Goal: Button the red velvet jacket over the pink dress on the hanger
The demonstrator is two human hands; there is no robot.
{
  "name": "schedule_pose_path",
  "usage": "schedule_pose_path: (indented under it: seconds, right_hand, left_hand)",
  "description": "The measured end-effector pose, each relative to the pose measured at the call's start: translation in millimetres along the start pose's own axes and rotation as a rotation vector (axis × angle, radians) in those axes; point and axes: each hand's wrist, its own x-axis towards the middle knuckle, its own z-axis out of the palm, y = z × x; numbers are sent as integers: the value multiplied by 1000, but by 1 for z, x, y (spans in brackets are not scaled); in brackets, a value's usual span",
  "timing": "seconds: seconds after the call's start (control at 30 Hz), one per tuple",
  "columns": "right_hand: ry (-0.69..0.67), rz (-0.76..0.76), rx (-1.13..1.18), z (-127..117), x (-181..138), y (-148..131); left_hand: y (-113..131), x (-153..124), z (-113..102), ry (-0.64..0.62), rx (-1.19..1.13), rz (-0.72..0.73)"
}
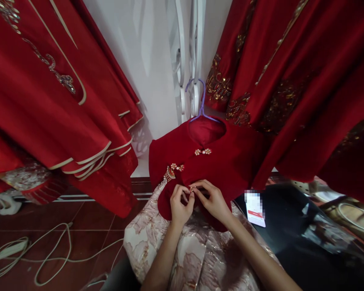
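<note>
A dark red velvet garment (227,173) on a purple hanger (202,109) lies spread over the lap. One jewelled clasp (203,152) joins its front below the neckline. Lower left sits another floral clasp (177,167), beside a fan-shaped beaded tassel ornament (169,173). At the front opening, my left hand (182,204) pinches a small gold clasp (191,189) between thumb and fingers. From the other side my right hand (211,198) closes its fingertips on the same clasp. The fingers cover most of this piece, so whether it is fastened cannot be seen.
Red embroidered garments hang at the left (87,133) and right (291,101). Pale patterned fabric (188,258) covers the lap. A lit phone (255,210) and a clear plastic bag (327,234) rest on a black surface at right. White cable (68,242) loops across the tiled floor.
</note>
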Motion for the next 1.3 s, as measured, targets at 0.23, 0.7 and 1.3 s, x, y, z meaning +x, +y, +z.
schedule_pose_path:
  seconds: [0.23,0.7,1.3]
  right_hand:
    - [-118,0,58,-3,2,3]
    - [-111,-4,42,1,1,4]
    - [-170,-15,-66,-7,1,12]
  left_hand:
    - [-9,-4,-5,5,-30,38]
    - [-14,-7,-7,-2,-21,62]
    - [-4,-3,-23,-156,343,100]
